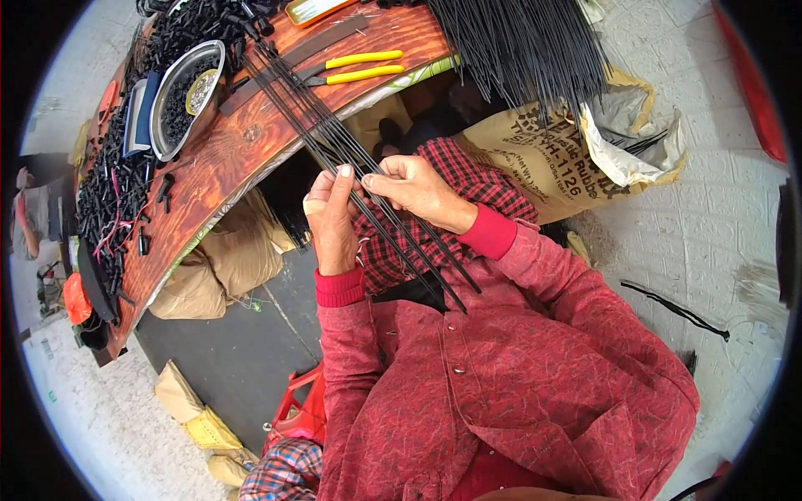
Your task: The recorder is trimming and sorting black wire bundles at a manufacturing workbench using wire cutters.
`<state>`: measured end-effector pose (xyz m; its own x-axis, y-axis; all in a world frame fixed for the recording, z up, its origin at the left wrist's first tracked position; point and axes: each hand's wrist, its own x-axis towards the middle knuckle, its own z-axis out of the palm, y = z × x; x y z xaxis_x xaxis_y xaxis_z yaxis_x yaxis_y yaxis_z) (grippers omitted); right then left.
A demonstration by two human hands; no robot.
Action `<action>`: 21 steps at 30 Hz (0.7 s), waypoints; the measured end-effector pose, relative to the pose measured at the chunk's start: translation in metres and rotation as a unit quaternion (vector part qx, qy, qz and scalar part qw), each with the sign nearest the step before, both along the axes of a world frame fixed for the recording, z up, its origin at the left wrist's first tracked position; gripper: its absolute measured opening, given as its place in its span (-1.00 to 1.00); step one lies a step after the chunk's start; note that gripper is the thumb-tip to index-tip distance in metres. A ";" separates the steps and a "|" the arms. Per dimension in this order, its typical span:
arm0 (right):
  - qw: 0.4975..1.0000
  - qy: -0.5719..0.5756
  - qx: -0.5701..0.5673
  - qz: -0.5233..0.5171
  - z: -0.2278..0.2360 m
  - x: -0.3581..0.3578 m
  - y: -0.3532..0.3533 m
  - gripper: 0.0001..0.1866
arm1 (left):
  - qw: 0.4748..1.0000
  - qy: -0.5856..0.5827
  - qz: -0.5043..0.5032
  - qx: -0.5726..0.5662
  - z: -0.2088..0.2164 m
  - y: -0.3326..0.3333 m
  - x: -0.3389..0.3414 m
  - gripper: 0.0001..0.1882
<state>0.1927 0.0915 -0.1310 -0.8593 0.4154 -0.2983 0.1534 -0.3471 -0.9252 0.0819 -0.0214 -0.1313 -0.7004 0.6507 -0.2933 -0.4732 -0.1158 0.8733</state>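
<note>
Several thin black rods (411, 242) slant from the table edge down over my lap, crossing both my hands. My left hand (332, 219) is closed on them, thumb up against the rods. Just to its right, my right hand (420, 192) pinches rods between thumb and bent fingers. The rods' far ends rest over the wooden table (251, 134); their near ends hang above my red jacket. Exactly which rods each hand grips is partly hidden by the fingers. Pliers with yellow handles (363, 77) lie on the table beyond the rods, beside a flat dark metal strip (330, 37).
A metal oval tray (163, 138) with small black parts stands at the left, amid heaps of black pieces (117, 179). A thick bundle of black rods (522, 50) overhangs the table's right end. Below it lies an open paper sack (535, 167). Brown bags (221, 275) sit under the table.
</note>
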 end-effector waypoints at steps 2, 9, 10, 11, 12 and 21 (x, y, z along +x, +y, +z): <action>1.000 0.002 -0.004 0.000 0.000 0.000 0.000 -0.75 | 1.000 -0.005 -0.010 0.008 -0.004 -0.001 -0.002 -0.87; 1.000 0.003 0.002 0.006 0.000 -0.002 0.001 -0.75 | 1.000 -0.014 0.005 0.011 0.006 0.003 0.001 -0.88; 1.000 0.000 0.007 0.009 -0.001 -0.003 0.001 -0.75 | 1.000 -0.018 0.003 0.013 0.005 0.003 0.000 -0.89; 1.000 0.000 0.007 0.008 -0.001 -0.002 0.001 -0.75 | 1.000 -0.018 0.002 0.013 0.005 0.003 0.000 -0.89; 1.000 0.004 0.009 0.010 0.000 -0.001 0.002 -0.75 | 1.000 -0.023 0.003 0.015 0.006 0.003 0.000 -0.89; 0.998 -0.003 0.060 0.003 -0.001 -0.002 0.001 -0.73 | 0.999 -0.030 0.004 0.018 0.015 0.009 0.002 -0.88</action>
<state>0.1908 0.0920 -0.1323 -0.8603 0.4429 -0.2526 0.1611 -0.2339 -0.9588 0.0837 -0.0128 -0.1167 -0.6879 0.6558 -0.3109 -0.5233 -0.1514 0.8386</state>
